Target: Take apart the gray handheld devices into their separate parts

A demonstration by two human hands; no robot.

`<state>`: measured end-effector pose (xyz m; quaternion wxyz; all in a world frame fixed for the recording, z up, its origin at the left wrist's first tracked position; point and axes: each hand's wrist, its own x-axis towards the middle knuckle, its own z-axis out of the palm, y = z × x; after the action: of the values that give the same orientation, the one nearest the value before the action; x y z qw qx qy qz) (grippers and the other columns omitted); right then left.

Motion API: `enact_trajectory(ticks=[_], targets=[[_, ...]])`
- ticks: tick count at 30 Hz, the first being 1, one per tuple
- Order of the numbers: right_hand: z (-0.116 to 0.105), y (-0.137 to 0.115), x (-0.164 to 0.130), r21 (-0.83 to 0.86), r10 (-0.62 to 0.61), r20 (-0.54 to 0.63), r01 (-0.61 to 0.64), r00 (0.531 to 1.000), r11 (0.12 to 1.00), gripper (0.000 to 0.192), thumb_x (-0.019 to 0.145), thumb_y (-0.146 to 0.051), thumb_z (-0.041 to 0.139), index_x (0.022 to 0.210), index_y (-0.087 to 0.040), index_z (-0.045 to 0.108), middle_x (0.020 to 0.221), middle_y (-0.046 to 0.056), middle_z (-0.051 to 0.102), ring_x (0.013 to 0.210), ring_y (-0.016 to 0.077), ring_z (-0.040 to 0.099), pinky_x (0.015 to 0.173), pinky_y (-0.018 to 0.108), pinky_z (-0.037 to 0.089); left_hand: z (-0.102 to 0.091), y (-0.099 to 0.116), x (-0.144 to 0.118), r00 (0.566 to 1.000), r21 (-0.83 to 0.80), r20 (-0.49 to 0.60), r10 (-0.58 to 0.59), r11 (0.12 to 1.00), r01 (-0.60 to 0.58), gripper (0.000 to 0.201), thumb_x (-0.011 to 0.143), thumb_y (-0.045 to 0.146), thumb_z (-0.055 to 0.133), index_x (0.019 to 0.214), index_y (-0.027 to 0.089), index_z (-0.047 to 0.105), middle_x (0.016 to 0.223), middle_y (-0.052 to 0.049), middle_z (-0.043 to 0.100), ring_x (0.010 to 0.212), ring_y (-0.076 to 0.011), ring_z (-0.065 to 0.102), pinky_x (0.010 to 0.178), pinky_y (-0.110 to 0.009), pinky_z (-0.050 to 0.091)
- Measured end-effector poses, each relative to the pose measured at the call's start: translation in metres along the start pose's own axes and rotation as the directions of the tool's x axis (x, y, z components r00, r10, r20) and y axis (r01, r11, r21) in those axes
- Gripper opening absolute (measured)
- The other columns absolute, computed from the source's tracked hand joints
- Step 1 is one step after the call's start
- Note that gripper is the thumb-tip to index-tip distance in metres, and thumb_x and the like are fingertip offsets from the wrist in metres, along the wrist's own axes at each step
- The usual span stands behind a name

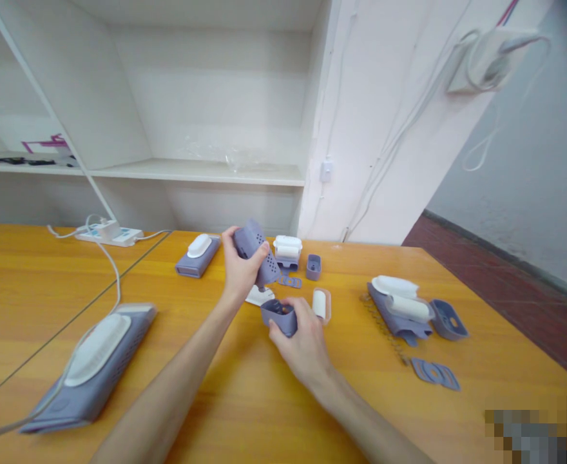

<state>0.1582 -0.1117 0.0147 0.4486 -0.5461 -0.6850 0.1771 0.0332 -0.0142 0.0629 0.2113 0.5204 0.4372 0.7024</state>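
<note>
hands are both occupied above the bench (409,412): the left hand (241,267) is closed round a perforated purple housing (257,252), held tilted in the air, while the right hand (301,335) is clamped on a small purple cup-shaped part (278,316) just below it. an assembly step seems to be in hand, the two pieces being held close but apart. a careful alignment of the cup's open side with the housing's lower end is judged to be needed next. a white roller (320,303) lies just beside the right hand.
</note>
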Motion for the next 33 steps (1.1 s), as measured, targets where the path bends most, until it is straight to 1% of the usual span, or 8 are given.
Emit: enact_trajectory(ticks=[4, 12, 16, 21, 23, 27, 30, 33], targets=[[0.006, 0.010, -0.003, -0.038, -0.015, 0.029, 0.016, 0.999, 0.999, 0.025, 0.071, -0.020, 0.061, 0.095, -0.020, 0.057, 0.093, 0.004, 0.062, 0.087, 0.0216, 0.057, 0.079, 0.035, 0.044, 0.000, -0.009, 0.002, 0.999, -0.002, 0.035, -0.033, 0.999, 0.033, 0.052, 0.068, 0.037, 0.072, 0.110, 0.025, 0.043, 0.101, 0.000, 0.050, 0.094, -0.0159, 0.052, 0.086, -0.028, 0.043], [-0.006, 0.031, -0.001, 0.054, -0.017, -0.203, 0.029, 0.979, 0.998, 0.023, 0.076, -0.027, 0.062, 0.097, -0.020, 0.056, 0.092, 0.004, 0.059, 0.087, 0.0201, 0.057, 0.078, 0.033, 0.047, -0.061, 0.013, 0.075, 0.820, -0.289, -0.570, -0.053, 0.947, -0.140, 0.047, 0.076, 0.034, 0.062, 0.109, 0.028, 0.029, 0.112, -0.001, 0.050, 0.093, -0.0106, 0.056, 0.079, -0.023, 0.049], [-0.002, 0.036, 0.004, 0.185, 0.093, -0.281, -0.041, 0.955, 0.982, 0.027, 0.077, -0.032, 0.062, 0.099, -0.019, 0.054, 0.097, 0.006, 0.058, 0.089, 0.0199, 0.058, 0.079, 0.034, 0.048, -0.089, 0.034, 0.060, 0.987, 0.037, -0.061, -0.148, 0.988, 0.151, 0.053, 0.067, 0.037, 0.070, 0.110, 0.025, 0.042, 0.095, -0.001, 0.056, 0.075, -0.0131, 0.060, 0.063, -0.024, 0.051], [-0.001, 0.040, 0.007, 0.234, 0.129, -0.277, -0.064, 0.952, 0.970, 0.029, 0.078, -0.033, 0.062, 0.101, -0.018, 0.053, 0.097, 0.006, 0.059, 0.087, 0.0198, 0.059, 0.081, 0.036, 0.048, -0.074, 0.027, -0.027, 0.599, 0.578, 0.687, -0.410, 0.809, -0.108, 0.078, 0.055, 0.041, 0.075, 0.124, 0.024, 0.045, 0.089, -0.004, 0.062, 0.076, -0.0238, 0.062, 0.066, -0.033, 0.051], [-0.003, 0.041, 0.007, 0.233, 0.138, -0.259, -0.077, 0.956, 0.969, 0.028, 0.078, -0.033, 0.062, 0.100, -0.019, 0.053, 0.095, 0.006, 0.059, 0.087, 0.0197, 0.059, 0.081, 0.036, 0.048, -0.064, 0.017, -0.051, 0.476, 0.588, 0.761, -0.441, 0.779, -0.218, 0.088, 0.053, 0.039, 0.075, 0.131, 0.022, 0.040, 0.105, -0.010, 0.060, 0.093, -0.0290, 0.061, 0.079, -0.038, 0.050], [-0.004, 0.042, 0.008, 0.239, 0.147, -0.247, -0.087, 0.958, 0.967, 0.029, 0.079, -0.034, 0.062, 0.102, -0.018, 0.053, 0.097, 0.006, 0.061, 0.087, 0.0196, 0.060, 0.079, 0.035, 0.048, -0.056, 0.009, -0.057, 0.415, 0.591, 0.795, -0.443, 0.721, -0.362, 0.096, 0.049, 0.035, 0.076, 0.136, 0.017, 0.038, 0.128, -0.018, 0.050, 0.119, -0.0373, 0.046, 0.097, -0.048, 0.039], [-0.003, 0.041, 0.008, 0.218, 0.111, -0.263, -0.053, 0.958, 0.975, 0.029, 0.080, -0.034, 0.061, 0.103, -0.018, 0.052, 0.098, 0.007, 0.060, 0.089, 0.0197, 0.059, 0.081, 0.035, 0.048, -0.053, 0.014, -0.042, 0.429, 0.500, 0.835, -0.344, 0.801, -0.330, 0.081, 0.057, 0.034, 0.073, 0.132, 0.020, 0.044, 0.133, -0.015, 0.048, 0.124, -0.0334, 0.042, 0.102, -0.047, 0.035], [-0.002, 0.040, 0.007, 0.140, 0.007, -0.270, 0.032, 0.963, 0.990, 0.028, 0.082, -0.033, 0.060, 0.105, -0.018, 0.053, 0.100, 0.007, 0.059, 0.093, 0.0200, 0.057, 0.083, 0.036, 0.047, -0.042, 0.020, -0.031, 0.562, 0.373, 0.801, -0.209, 0.907, -0.195, 0.059, 0.075, 0.038, 0.063, 0.129, 0.023, 0.047, 0.133, -0.010, 0.050, 0.123, -0.0254, 0.046, 0.105, -0.041, 0.035]])
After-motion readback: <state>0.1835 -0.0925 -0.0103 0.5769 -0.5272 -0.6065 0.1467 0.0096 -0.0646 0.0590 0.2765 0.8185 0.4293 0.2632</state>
